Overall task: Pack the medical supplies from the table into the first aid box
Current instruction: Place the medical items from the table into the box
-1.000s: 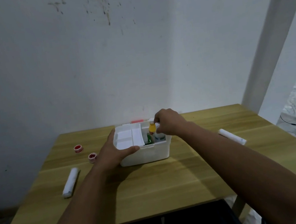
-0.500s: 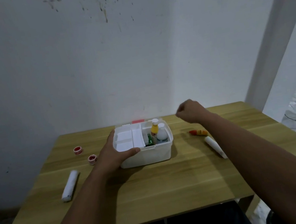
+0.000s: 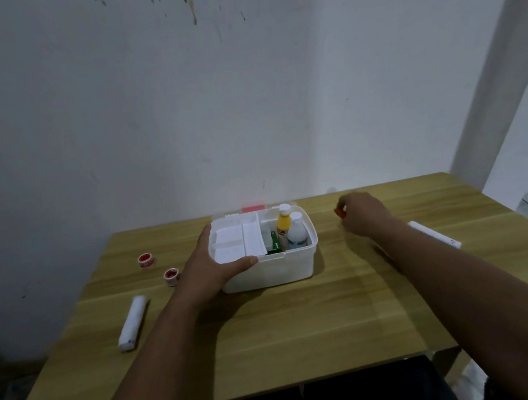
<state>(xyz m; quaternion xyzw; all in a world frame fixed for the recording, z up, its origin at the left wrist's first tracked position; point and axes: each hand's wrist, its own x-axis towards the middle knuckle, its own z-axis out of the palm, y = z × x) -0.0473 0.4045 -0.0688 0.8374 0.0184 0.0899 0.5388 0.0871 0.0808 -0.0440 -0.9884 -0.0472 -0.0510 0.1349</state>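
Note:
The white first aid box (image 3: 275, 270) stands open at the middle of the wooden table (image 3: 307, 335). My left hand (image 3: 213, 268) grips its front-left corner, thumb on the rim. Inside the box a yellow bottle (image 3: 283, 225), a white bottle (image 3: 296, 233) and a green item (image 3: 275, 244) stand to the right of a white divided tray (image 3: 234, 242). My right hand (image 3: 364, 217) rests on the table right of the box, fingers curled over a small tube whose red tip (image 3: 339, 212) pokes out. The rest of the tube is hidden.
A white bandage roll (image 3: 434, 234) lies right of my right forearm. Another white roll (image 3: 132, 322) lies at the left front. Two red-and-white tape rolls (image 3: 146, 260) (image 3: 171, 275) sit left of the box. A wall stands behind the table; a pillar (image 3: 493, 62) rises at the right.
My right hand left the bottles in the box, swung right and came down on the red-tipped tube. My left hand stayed on the box.

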